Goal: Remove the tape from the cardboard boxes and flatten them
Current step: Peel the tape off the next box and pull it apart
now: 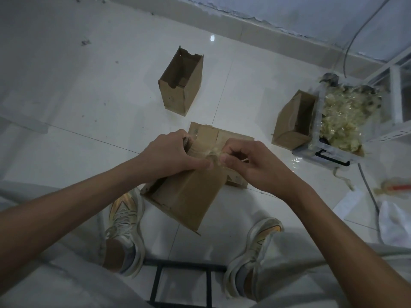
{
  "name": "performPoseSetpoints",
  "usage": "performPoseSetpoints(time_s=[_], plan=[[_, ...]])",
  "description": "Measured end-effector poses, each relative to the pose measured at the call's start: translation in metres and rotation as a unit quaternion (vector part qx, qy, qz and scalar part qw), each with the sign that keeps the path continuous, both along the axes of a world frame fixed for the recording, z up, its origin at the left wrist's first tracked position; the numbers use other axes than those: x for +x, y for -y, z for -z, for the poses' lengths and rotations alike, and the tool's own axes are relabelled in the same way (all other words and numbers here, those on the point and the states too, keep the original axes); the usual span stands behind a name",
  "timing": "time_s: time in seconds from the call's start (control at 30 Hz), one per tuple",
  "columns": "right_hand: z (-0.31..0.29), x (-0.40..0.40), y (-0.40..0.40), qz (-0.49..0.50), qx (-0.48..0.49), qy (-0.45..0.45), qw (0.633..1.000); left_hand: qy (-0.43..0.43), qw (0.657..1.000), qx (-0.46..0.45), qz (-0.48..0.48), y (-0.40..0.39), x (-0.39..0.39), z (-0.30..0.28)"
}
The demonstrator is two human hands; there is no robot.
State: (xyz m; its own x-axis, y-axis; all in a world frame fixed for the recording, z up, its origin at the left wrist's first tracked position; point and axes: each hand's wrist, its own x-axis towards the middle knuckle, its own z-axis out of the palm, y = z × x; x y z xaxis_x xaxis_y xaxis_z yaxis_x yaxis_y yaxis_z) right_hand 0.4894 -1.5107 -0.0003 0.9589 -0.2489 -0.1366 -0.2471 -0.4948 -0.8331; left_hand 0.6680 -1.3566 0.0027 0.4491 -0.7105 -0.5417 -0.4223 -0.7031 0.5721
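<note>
Both forearms enter from the lower corners and meet at centre frame over a held box (189, 196). Left hand (171, 152) grips that box's far top edge, fingers curled over the rim, thumb lying along the near face. Right hand (251, 161) has thumb and forefinger pinched on a crumpled wad of tape (214, 153), directly between the two thumbs and touching both. The held box is tilted, its long axis running from the hands down toward the lower centre, its open end facing lower left. The tape sits at the upper end, so in my judgement the pull must go away from the left hand's anchor, toward the right of frame; the right hand is the nearer to the tape.

Just behind the hands, flattened cardboard (231, 138) lies on the floor (66, 96). An upright open box (181, 85) stands above centre; another box (293, 121) leans at the right against a clear bin (329, 150) of discarded tape.

How much tape remains stuck is hidden by the fingers. Dim lighting blurs the wad's edges.
</note>
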Motion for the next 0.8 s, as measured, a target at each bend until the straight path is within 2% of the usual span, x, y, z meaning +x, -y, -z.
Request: performPoseSetpoints(time_s=[0.13, 0.23, 0.53, 0.63, 0.73, 0.8], plan=[[-0.006, -0.001, -0.002, -0.006, 0.007, 0.027, 1.000, -0.021, 0.999, 0.001, -0.047, -0.003, 0.007, 0.001], [-0.015, -0.006, 0.007, 0.028, 0.036, 0.065, 0.997, -0.003, 0.995, -0.013, -0.095, -0.007, 0.020, -0.002], [-0.008, 0.003, 0.001, 0.088, 0.089, 0.029, 0.992, -0.041, 0.996, -0.061, -0.056, -0.004, 0.008, -0.006], [-0.007, 0.005, -0.003, 0.132, 0.144, 0.017, 0.980, -0.048, 0.995, -0.073, -0.050, -0.002, 0.008, -0.007], [-0.010, 0.006, -0.003, 0.146, 0.204, 0.028, 0.968, -0.060, 0.994, -0.081, -0.048, -0.001, 0.008, -0.009], [-0.013, 0.006, -0.004, 0.131, 0.186, 0.055, 0.972, -0.064, 0.993, -0.086, -0.053, 0.002, 0.008, -0.013]])
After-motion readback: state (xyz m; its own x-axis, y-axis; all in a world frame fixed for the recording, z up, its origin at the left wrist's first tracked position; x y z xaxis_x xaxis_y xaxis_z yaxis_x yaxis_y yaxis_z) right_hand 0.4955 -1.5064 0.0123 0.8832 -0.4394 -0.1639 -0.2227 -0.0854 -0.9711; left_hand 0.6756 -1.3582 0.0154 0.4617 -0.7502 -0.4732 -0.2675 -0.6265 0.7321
